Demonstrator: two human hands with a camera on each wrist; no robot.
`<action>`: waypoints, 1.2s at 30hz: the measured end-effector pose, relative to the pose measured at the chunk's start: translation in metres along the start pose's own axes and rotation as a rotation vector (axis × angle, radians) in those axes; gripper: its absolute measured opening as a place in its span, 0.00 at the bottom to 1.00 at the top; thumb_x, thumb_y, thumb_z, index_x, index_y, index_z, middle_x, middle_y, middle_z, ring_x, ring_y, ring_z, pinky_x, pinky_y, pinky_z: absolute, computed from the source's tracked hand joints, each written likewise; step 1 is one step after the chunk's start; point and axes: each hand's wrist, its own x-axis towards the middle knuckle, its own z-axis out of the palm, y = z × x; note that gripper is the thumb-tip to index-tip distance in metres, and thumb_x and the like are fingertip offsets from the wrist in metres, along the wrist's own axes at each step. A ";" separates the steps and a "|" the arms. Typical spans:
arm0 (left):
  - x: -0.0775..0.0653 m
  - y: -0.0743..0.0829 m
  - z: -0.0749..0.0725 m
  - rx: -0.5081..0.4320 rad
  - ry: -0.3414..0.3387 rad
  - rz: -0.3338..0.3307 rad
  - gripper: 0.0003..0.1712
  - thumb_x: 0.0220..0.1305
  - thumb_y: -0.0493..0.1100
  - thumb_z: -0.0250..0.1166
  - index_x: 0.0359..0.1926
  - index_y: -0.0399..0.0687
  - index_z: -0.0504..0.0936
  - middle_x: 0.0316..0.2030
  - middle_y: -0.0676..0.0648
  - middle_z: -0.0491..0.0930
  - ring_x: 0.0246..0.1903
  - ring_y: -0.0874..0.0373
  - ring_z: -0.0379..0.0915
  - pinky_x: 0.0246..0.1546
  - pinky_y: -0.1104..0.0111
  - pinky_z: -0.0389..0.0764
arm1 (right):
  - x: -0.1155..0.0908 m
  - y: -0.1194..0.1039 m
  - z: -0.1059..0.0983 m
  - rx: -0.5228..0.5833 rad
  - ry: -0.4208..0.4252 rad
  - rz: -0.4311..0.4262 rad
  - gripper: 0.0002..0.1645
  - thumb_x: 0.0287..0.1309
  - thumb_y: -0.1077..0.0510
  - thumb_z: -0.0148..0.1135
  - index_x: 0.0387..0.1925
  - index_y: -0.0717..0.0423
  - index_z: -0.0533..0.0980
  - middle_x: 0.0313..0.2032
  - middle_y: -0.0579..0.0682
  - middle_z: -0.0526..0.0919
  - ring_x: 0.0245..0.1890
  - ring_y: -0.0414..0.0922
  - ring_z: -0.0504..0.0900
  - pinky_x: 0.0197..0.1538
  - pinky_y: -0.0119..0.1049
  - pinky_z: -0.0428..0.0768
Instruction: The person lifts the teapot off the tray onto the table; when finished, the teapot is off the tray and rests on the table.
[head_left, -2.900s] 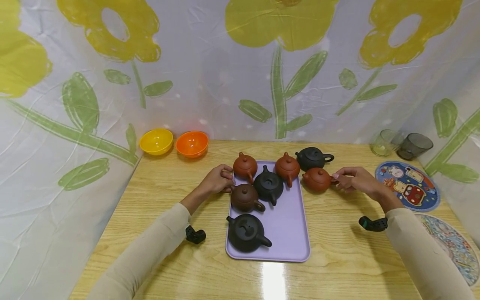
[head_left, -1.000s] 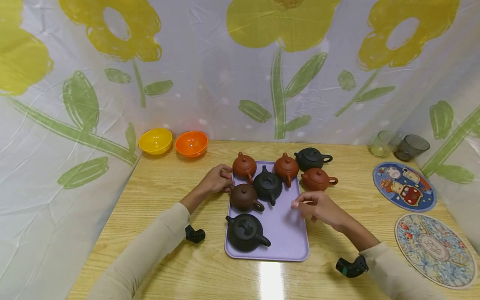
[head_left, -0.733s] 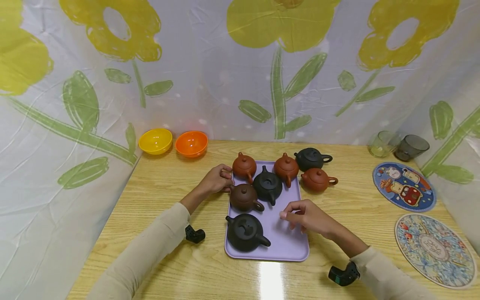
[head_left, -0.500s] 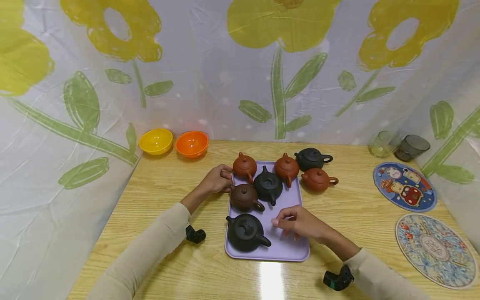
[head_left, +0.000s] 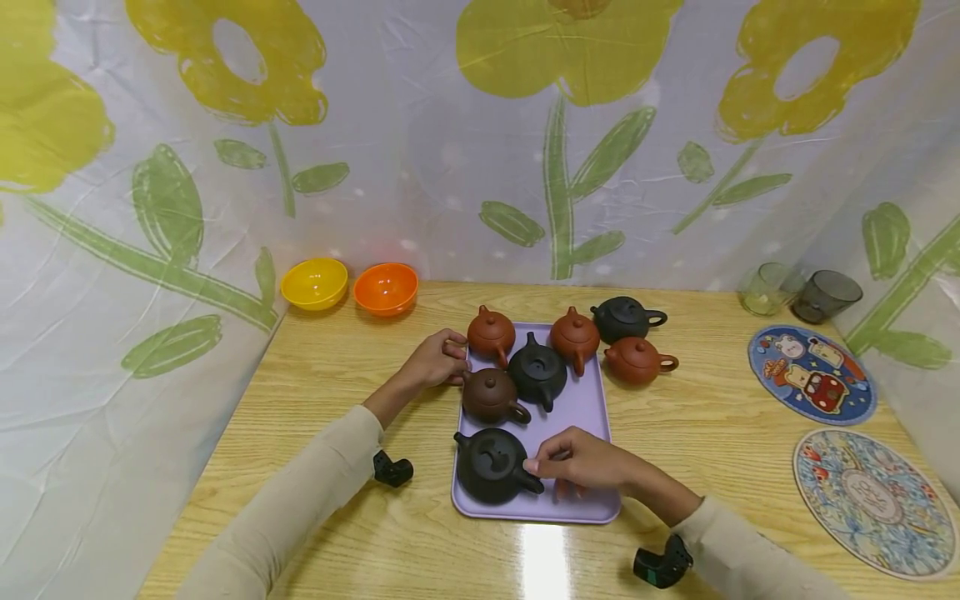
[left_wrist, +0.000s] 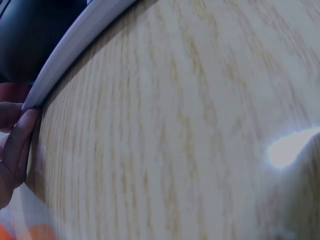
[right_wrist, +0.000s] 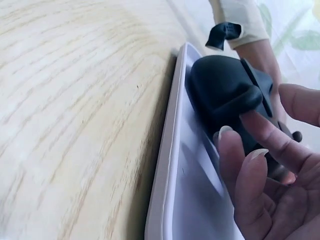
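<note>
On the lilac tray [head_left: 573,503] stand several teapots: two reddish-brown ones, a dark brown teapot [head_left: 489,397], a black teapot [head_left: 537,373], and a larger black teapot [head_left: 491,467] at the near left. My left hand [head_left: 435,360] pinches the tray's left rim near its far end; in the left wrist view its fingertips [left_wrist: 27,120] lie against that rim. Over the near right of the tray, my right hand [head_left: 585,460] reaches the larger teapot's handle [right_wrist: 240,102]. Its index fingertip is right under the handle, the thumb stands apart, and the other fingers are loosely bent.
Right of the tray, a black teapot [head_left: 624,319] and a reddish-brown teapot [head_left: 634,362] stand on the wooden table. Yellow [head_left: 315,285] and orange bowls [head_left: 386,290] sit back left. Two glasses [head_left: 825,296] and two round mats [head_left: 813,375] are at the right.
The right hand let go of the reddish-brown teapot beside the tray and moved left and nearer, over the tray to the larger black teapot's handle. The left hand stayed at the rim.
</note>
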 end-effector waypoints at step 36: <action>-0.001 0.001 0.000 -0.007 0.009 -0.012 0.27 0.62 0.28 0.64 0.62 0.35 0.70 0.45 0.38 0.77 0.33 0.56 0.80 0.32 0.65 0.88 | -0.001 -0.001 0.012 0.060 0.031 0.014 0.21 0.67 0.50 0.64 0.26 0.64 0.81 0.20 0.50 0.81 0.21 0.39 0.77 0.19 0.28 0.71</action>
